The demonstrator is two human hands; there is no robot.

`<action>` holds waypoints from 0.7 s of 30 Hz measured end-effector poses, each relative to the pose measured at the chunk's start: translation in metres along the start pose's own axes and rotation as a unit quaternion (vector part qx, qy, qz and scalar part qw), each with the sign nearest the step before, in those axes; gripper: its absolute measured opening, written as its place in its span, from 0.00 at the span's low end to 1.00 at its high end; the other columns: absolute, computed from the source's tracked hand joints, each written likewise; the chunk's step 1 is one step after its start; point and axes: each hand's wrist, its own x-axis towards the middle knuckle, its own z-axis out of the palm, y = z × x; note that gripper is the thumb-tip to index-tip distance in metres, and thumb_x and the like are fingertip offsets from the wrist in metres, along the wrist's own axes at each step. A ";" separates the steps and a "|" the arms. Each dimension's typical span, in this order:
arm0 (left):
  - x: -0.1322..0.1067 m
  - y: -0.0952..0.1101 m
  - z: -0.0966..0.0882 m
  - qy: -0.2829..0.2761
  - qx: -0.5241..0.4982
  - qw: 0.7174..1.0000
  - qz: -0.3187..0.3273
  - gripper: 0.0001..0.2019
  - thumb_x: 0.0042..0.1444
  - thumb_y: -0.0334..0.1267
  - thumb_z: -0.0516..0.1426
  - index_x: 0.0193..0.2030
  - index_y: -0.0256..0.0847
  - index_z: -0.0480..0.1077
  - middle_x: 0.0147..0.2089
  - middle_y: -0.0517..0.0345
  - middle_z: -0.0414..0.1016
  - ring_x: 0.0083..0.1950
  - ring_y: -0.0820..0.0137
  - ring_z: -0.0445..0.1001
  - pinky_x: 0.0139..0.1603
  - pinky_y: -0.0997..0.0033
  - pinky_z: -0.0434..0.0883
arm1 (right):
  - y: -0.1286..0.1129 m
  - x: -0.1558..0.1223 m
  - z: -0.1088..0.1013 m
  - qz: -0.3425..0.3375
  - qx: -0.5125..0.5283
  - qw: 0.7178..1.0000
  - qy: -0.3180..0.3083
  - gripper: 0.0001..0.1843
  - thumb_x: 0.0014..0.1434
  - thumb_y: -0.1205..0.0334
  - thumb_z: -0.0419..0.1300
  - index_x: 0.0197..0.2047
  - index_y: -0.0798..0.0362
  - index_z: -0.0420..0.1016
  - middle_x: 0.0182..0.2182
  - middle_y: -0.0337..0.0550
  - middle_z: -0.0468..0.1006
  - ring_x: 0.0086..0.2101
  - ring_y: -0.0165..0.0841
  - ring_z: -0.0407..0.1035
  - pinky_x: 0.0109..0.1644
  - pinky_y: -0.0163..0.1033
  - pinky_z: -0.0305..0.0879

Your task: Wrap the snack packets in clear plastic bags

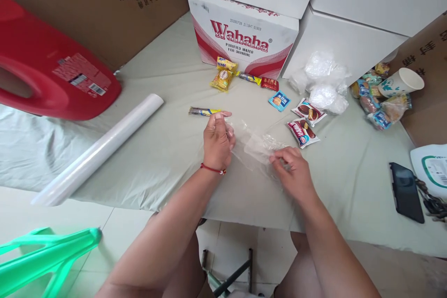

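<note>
A thin transparent plastic bag (256,145) stretches between my two hands over the covered table. My left hand (217,142), with a red cord bracelet at the wrist, grips its left side with curled fingers. On the opposite side, my right hand (292,167) pinches the plastic between thumb and fingers. Just beyond the left fingertips lies a slim yellow and blue snack stick (204,111). Two chocolate pie packets (303,132) rest past my right hand, near a small blue packet (280,101). Farther back are yellow snack packets (221,79), another stick (248,77) and a red packet (270,84).
A plastic film roll (101,149) and red jug (59,70) occupy the left. Behind stands a Wahaha carton (244,32). Crumpled plastic bundles (323,84), bagged snacks (379,118), a paper cup (401,83) and a phone (407,192) are rightward. A green stool (52,260) stands below.
</note>
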 end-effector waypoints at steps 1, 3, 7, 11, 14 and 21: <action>0.000 0.001 0.000 -0.019 0.009 1.000 -0.010 0.19 0.65 0.59 0.58 0.41 0.44 0.71 0.21 0.69 0.59 0.16 0.80 0.50 0.16 0.77 0.50 | 0.001 0.002 -0.005 0.018 0.048 0.999 0.019 0.10 0.64 0.50 0.64 0.36 0.46 0.81 0.39 0.44 0.78 0.43 0.40 0.70 0.50 0.47 0.70; 0.000 0.003 -0.002 -0.056 0.028 0.998 -0.030 0.19 0.63 0.59 0.60 0.40 0.43 0.73 0.20 0.69 0.58 0.16 0.80 0.49 0.15 0.78 0.48 | 0.002 0.007 -0.019 0.078 0.178 0.980 0.042 0.10 0.58 0.50 0.69 0.36 0.46 0.81 0.42 0.43 0.78 0.44 0.38 0.71 0.49 0.45 0.72; 0.005 0.013 -0.010 -0.144 0.067 0.982 -0.100 0.19 0.60 0.57 0.64 0.36 0.41 0.75 0.19 0.69 0.56 0.15 0.81 0.48 0.14 0.78 0.45 | 0.010 0.015 -0.047 0.231 0.414 0.881 -0.003 0.14 0.49 0.52 0.75 0.34 0.49 0.79 0.36 0.41 0.78 0.33 0.32 0.73 0.36 0.38 0.76; 0.012 0.023 -0.018 -0.229 0.064 0.948 -0.211 0.21 0.55 0.58 0.67 0.35 0.39 0.76 0.19 0.69 0.57 0.13 0.83 0.45 0.12 0.79 0.43 | 0.022 0.026 -0.057 0.284 0.483 0.825 0.067 0.16 0.47 0.54 0.76 0.36 0.49 0.78 0.29 0.38 0.78 0.22 0.28 0.67 0.22 0.34 0.68; 0.012 0.020 -0.018 -0.172 0.076 0.966 -0.176 0.21 0.56 0.59 0.66 0.36 0.39 0.75 0.19 0.70 0.57 0.13 0.82 0.49 0.12 0.79 0.46 | 0.023 0.029 -0.053 0.298 0.471 0.822 0.116 0.26 0.54 0.35 0.69 0.42 0.49 0.77 0.34 0.46 0.83 0.33 0.39 0.79 0.34 0.45 0.79; -0.004 -0.004 -0.011 -0.114 0.111 0.985 -0.065 0.21 0.62 0.59 0.61 0.42 0.40 0.78 0.18 0.68 0.58 0.16 0.79 0.51 0.15 0.78 0.50 | 0.018 0.015 -0.034 0.239 0.296 0.916 0.132 0.43 0.53 0.25 0.64 0.64 0.42 0.70 0.49 0.48 0.83 0.53 0.44 0.76 0.43 0.45 0.79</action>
